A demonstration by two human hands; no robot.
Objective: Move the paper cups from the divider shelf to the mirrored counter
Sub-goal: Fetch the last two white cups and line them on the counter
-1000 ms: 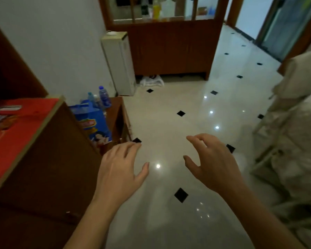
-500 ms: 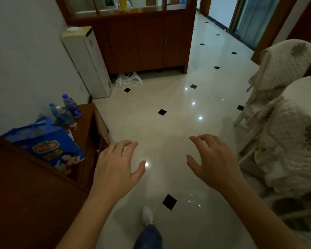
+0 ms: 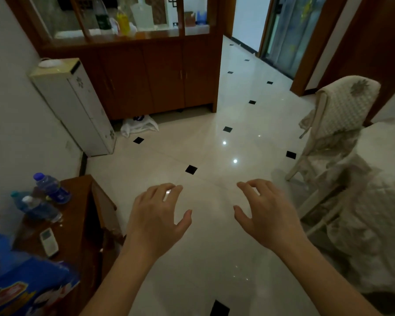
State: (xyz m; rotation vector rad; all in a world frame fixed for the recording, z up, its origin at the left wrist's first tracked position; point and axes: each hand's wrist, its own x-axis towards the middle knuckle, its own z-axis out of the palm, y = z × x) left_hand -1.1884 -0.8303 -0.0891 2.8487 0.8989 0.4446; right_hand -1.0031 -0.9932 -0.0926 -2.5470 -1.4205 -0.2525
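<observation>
Both hands are being held out empty, fingers spread and loosely curled: the left hand (image 3: 156,218) and right hand (image 3: 266,215) over the tiled floor (image 3: 214,137). The view is being swung toward the divider shelf (image 3: 132,37), now nearer and fuller than a moment ago. Paper cups cannot be picked out among its clutter, so pickup is judged still ahead.

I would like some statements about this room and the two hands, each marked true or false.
1. Both hands, left hand and right hand, are empty. True.
2. The water bottles stand on the floor. False: they are on the low wooden cabinet.
3. A white plastic bag lies at the foot of the divider shelf. True.
4. The left hand holds a paper cup. False: it holds nothing, fingers spread.
</observation>
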